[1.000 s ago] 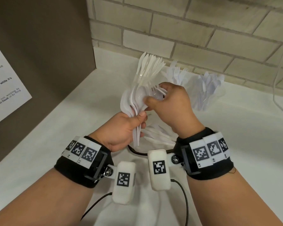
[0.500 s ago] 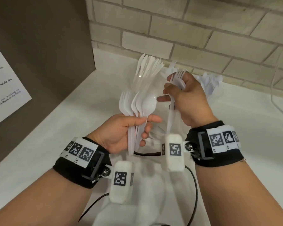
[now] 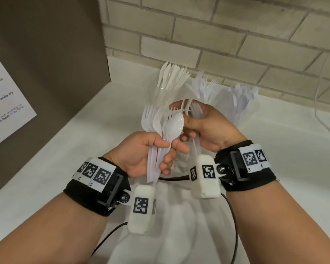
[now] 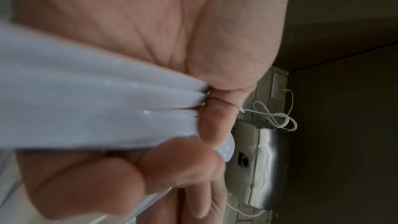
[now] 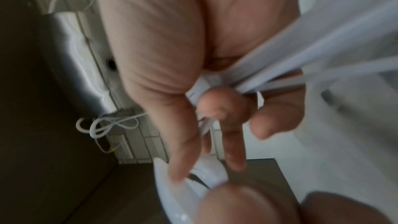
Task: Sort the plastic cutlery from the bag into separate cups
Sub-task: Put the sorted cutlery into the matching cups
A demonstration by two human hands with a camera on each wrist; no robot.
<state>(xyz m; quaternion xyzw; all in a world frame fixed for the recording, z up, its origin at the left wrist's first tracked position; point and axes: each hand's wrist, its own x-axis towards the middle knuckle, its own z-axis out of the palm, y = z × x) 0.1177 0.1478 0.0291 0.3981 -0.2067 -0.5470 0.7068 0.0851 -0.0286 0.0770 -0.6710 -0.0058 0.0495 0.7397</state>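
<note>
My left hand (image 3: 171, 155) grips a mixed bundle of white plastic cutlery (image 3: 156, 122) upright by the handles, a spoon (image 3: 174, 126) at the front. My right hand (image 3: 189, 128) holds several forks (image 3: 195, 111) in its curled fingers, and its thumb and forefinger touch the spoon's bowl. In the left wrist view the handles (image 4: 96, 108) cross my palm. In the right wrist view the fork handles (image 5: 323, 57) run under my fingers. Behind stand clear cups of knives (image 3: 171, 80), forks (image 3: 204, 86) and spoons (image 3: 242, 100). The white bag (image 3: 179, 210) lies below my hands.
A brick wall (image 3: 236, 35) backs the white counter (image 3: 84, 149). A dark panel (image 3: 46, 54) with a paper notice (image 3: 6, 103) closes the left side. A thin white cable (image 3: 320, 111) hangs at the right. A steel appliance (image 4: 264, 159) shows in the wrist views.
My right hand drew a fork out of the bundle and lifted it away, then came back down to the bundle and now touches the front spoon. The left hand stayed nearly still.
</note>
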